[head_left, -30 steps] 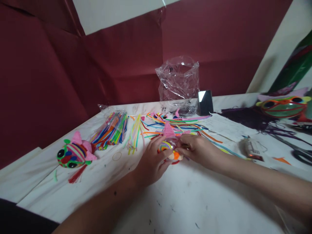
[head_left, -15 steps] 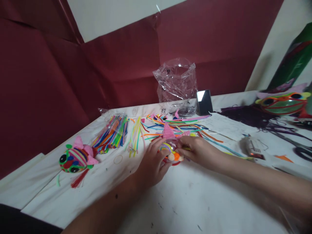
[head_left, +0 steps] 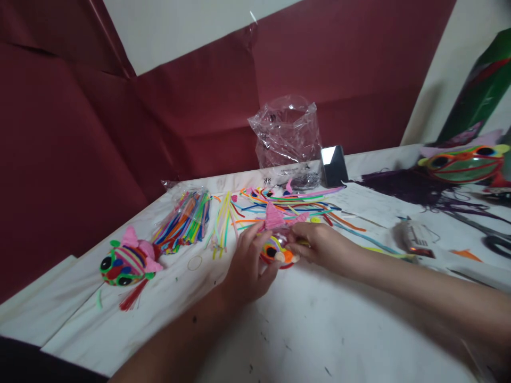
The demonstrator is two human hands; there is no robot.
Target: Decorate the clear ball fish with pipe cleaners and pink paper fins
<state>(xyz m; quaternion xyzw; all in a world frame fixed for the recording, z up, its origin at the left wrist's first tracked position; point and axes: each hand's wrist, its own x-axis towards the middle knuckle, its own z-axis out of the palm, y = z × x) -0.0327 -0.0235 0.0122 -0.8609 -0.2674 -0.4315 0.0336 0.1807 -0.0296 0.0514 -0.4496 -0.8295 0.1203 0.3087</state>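
A small clear-bodied craft fish [head_left: 287, 254] with a pink fin [head_left: 274, 215], a black eye in an orange ring and bright chenille-stem trim sits between my hands at the middle of the table. My left hand [head_left: 248, 266] is curled round its left side, fingers along the body and thumb near the front. On the other side, my right hand [head_left: 319, 242] pinches at the fish's right edge with thumb and forefinger. A yellow tip shows beside those fingers; whether it is a separate stem I cannot tell. Parts of the fish are hidden behind my fingers.
A finished-looking colourful fish [head_left: 126, 260] lies left, near a bundle of chenille stems [head_left: 186, 221] and a rubber band [head_left: 195, 263]. Loose stems, a clear plastic bag [head_left: 287, 141] and a phone [head_left: 334, 166] are behind. Right are a glue gun [head_left: 417, 239], scissors [head_left: 497, 244] and a larger fish [head_left: 465, 164].
My left fingers have shifted off the fish's face, so its black eye now shows. My right hand keeps its pinch at nearly the same spot. The view has tilted slightly.
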